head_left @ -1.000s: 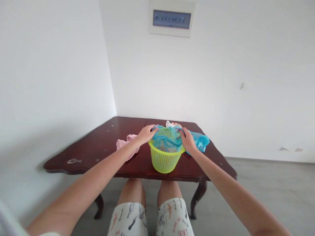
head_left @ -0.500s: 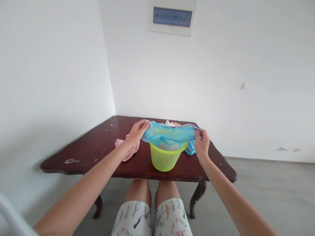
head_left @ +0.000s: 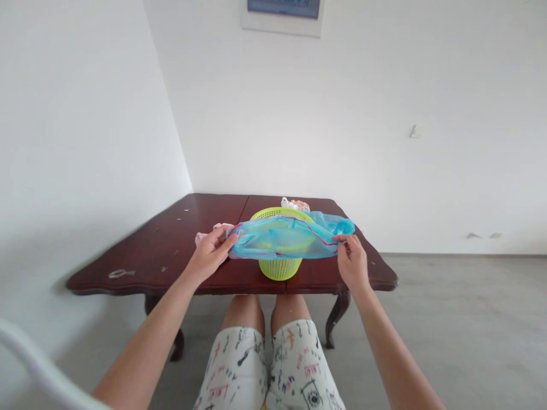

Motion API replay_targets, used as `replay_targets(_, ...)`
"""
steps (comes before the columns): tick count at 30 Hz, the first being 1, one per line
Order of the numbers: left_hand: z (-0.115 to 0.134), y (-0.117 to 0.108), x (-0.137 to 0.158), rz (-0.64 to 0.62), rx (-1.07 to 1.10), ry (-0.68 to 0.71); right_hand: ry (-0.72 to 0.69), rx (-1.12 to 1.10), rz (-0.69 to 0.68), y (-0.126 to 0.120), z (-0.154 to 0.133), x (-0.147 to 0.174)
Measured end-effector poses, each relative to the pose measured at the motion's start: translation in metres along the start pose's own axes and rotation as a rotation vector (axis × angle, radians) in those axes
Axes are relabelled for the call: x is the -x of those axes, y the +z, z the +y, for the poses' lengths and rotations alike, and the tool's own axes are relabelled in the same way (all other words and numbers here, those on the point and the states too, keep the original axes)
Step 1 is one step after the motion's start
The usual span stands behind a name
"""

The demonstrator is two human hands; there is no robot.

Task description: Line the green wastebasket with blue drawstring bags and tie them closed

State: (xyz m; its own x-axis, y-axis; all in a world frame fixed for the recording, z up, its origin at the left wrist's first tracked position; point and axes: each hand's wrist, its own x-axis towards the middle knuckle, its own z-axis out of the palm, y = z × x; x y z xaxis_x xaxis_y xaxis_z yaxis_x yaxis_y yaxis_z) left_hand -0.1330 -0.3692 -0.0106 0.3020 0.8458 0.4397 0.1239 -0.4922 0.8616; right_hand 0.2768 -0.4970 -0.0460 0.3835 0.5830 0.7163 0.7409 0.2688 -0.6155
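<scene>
A thin blue plastic bag point(head_left: 282, 238) with a red drawstring is stretched sideways between my two hands. My left hand point(head_left: 211, 250) pinches its left end; my right hand point(head_left: 352, 259) grips the right end. Behind and below the bag stands a yellow-green mesh basket point(head_left: 280, 270), upright on the table, its middle seen through the plastic. More blue plastic point(head_left: 329, 219) lies bunched beyond my right hand. Partly covered by my left hand is a pink cloth-like item point(head_left: 200, 236).
The dark red wooden table point(head_left: 171, 245) has a wavy edge and meets the walls at the back left. White and orange-brown plastic bags point(head_left: 294, 204) lie behind the basket. A flat clear scrap point(head_left: 122, 274) rests near the left edge. My knees are at the table's front.
Both hands have drawn the bag toward me and lower, away from over the basket's rim to in front of it. The basket's back rim now shows. The view has tilted down.
</scene>
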Motion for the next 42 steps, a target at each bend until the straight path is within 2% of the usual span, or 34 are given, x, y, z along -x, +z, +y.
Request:
replay_targets(3,-0.010,0.002,0.015,-0.040,0.027,-0.074,0.038,0.061,-0.097,0.011,0.006,0.009)
replay_targets(6,-0.018,0.003,0.025,-0.019,-0.034,-0.099,-0.003,0.112,-0.170,0.022,0.012,0.016)
replay_targets(12,-0.016,0.003,0.035,0.053,-0.221,0.025,-0.042,-0.009,-0.251,0.017,0.001,0.020)
replay_targets(16,-0.017,0.005,0.041,0.110,-0.232,0.091,-0.105,-0.025,-0.306,0.016,-0.015,0.031)
replay_targets(18,-0.018,0.007,0.044,0.130,-0.163,0.077,-0.077,-0.062,-0.283,0.018,-0.021,0.037)
replay_targets(23,-0.013,0.014,0.050,0.124,0.115,-0.060,0.188,-0.365,-0.093,0.013,-0.032,0.047)
replay_targets(25,-0.010,0.017,0.053,0.114,0.179,-0.112,0.248,-0.471,-0.041,0.010,-0.036,0.051)
replay_targets(30,-0.014,0.025,0.063,0.003,0.185,-0.162,0.293,-0.666,-0.056,0.010,-0.048,0.071)
replay_targets(34,-0.017,0.028,0.073,-0.030,0.139,-0.138,0.322,-0.681,-0.070,0.011,-0.053,0.085)
replay_targets(37,-0.016,0.025,0.077,0.042,-0.014,-0.048,0.353,-0.607,-0.068,0.008,-0.048,0.088)
replay_targets(39,-0.014,0.021,0.076,0.131,-0.033,-0.019,0.377,-0.599,-0.059,0.005,-0.040,0.087)
replay_targets(42,-0.012,0.016,0.072,0.248,0.281,-0.055,0.408,-0.700,-0.043,-0.001,-0.026,0.081)
